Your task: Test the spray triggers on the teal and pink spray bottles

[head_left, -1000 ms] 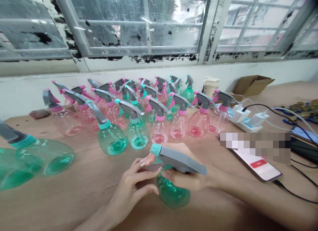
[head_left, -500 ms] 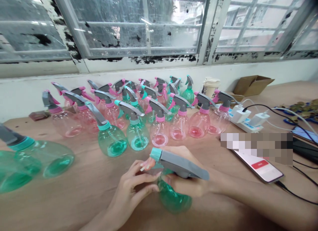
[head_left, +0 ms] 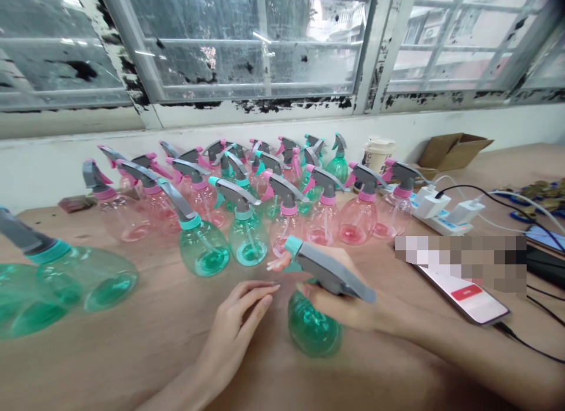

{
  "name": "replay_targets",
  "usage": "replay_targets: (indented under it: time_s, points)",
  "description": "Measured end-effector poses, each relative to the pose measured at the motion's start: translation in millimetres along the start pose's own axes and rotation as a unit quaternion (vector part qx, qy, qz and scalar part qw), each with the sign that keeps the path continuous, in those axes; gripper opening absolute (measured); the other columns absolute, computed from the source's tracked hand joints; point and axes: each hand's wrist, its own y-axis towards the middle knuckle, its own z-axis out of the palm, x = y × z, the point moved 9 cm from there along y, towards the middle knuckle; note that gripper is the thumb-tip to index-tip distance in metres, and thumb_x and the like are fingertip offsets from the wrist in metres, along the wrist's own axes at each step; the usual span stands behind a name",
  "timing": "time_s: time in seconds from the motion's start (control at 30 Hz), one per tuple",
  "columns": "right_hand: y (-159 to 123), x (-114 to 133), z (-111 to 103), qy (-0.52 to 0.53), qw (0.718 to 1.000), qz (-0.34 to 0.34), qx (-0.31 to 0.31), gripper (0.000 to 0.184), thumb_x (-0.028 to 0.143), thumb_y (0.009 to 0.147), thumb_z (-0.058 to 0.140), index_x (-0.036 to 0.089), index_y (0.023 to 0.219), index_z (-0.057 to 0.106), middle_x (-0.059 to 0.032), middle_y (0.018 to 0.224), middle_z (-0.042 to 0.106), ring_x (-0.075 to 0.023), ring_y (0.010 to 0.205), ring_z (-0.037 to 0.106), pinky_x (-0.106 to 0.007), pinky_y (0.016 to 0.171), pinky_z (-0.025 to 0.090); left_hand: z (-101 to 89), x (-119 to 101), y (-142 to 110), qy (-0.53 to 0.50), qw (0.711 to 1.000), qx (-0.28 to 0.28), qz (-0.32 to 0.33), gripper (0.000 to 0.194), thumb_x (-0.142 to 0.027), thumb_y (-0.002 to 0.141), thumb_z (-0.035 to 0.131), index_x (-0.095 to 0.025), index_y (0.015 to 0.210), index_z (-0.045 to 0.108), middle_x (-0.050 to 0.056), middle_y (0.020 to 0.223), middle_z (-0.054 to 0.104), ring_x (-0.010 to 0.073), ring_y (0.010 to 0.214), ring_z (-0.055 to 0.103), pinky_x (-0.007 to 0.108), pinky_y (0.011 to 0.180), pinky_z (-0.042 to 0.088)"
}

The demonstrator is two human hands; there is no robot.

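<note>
My right hand (head_left: 339, 296) is wrapped round the neck of a green spray bottle (head_left: 314, 328) with a grey and turquoise trigger head. That bottle tilts a little, its nozzle pointing up and left. Just to its left, my left hand (head_left: 238, 317) is apart from it, fingers stretched out with nothing in them. Beyond my hands a pink spray bottle (head_left: 285, 225) and a green spray bottle (head_left: 248, 240) stand upright, with several more behind. At the far left, another green spray bottle (head_left: 101, 278) leans on the table beside a second one.
A phone (head_left: 463, 290) with a cable lies to the right. Behind it is a power strip (head_left: 445, 222) with white chargers. A paper cup (head_left: 378, 155) and an open cardboard box (head_left: 454, 152) stand near the wall, under the windows.
My left hand has come away from the green spray bottle and moved slightly left. My right hand has lifted the bottle slightly up and away.
</note>
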Motion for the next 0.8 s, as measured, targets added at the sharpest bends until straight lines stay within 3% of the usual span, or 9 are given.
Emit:
replay_targets:
  time_s: [0.17,0.3,0.43,0.8]
  points:
    - [-1,-11,-17,0.006,0.996,0.002,-0.085,0.037,0.012,0.076,0.051,0.028,0.109,0.056,0.007,0.062,0.051,-0.0109,0.049,0.043,-0.022,0.049,0.042,18.4,-8,-8,0.201,0.975,0.037,0.09,0.038,-0.027,0.098,0.046,-0.026,0.135,0.056,0.011,0.144,0.05,0.0303,0.128,0.05,0.052,0.102,0.044]
    - [6,-11,-16,-0.013,0.998,0.035,-0.053,0.022,0.02,0.083,0.052,0.027,0.102,0.061,0.006,0.061,0.05,-0.0112,0.047,0.042,-0.024,0.05,0.043,29.7,-12,-13,0.294,0.945,0.062,0.128,0.042,-0.027,0.1,0.042,-0.021,0.141,0.05,0.015,0.147,0.047,0.0328,0.133,0.046,0.056,0.103,0.043]
    - [9,-6,-17,0.001,0.998,0.038,-0.047,0.013,0.029,0.086,0.057,0.025,0.098,0.06,0.006,0.063,0.051,-0.0101,0.049,0.04,-0.024,0.054,0.047,32.3,-16,-13,0.326,0.932,0.076,0.141,0.042,-0.029,0.101,0.04,-0.02,0.14,0.051,0.017,0.146,0.048,0.0329,0.133,0.046,0.055,0.103,0.043]
    - [7,-7,-17,0.007,0.998,0.028,-0.049,0.019,0.039,0.087,0.061,0.028,0.102,0.063,0.0033,0.071,0.061,-0.0123,0.051,0.048,-0.027,0.053,0.046,32.3,-15,-13,0.331,0.929,0.073,0.149,0.041,-0.027,0.1,0.042,-0.018,0.139,0.052,0.017,0.143,0.05,0.0323,0.131,0.048,0.055,0.103,0.043]
